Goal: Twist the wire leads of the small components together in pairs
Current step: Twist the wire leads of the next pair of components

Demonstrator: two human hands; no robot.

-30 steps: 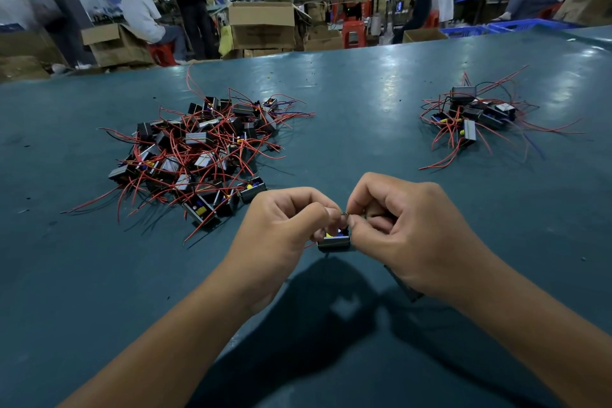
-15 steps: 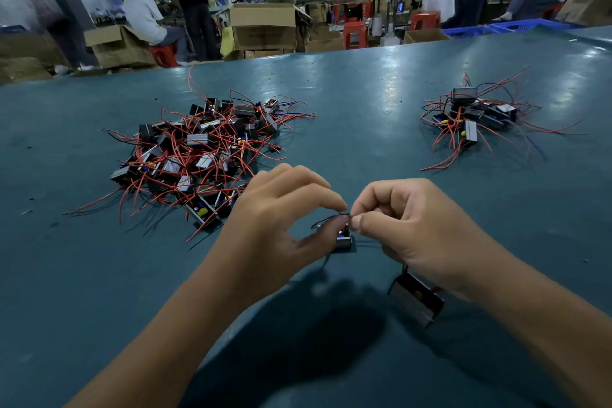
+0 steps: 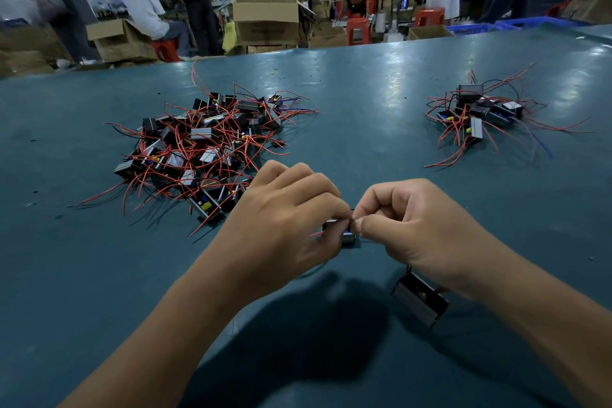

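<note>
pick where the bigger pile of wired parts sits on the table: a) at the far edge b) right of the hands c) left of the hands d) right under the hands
c) the bigger pile lies on the table to the left of the left hand; the pile to the far right, beyond the right hand, is clearly smaller.
</note>
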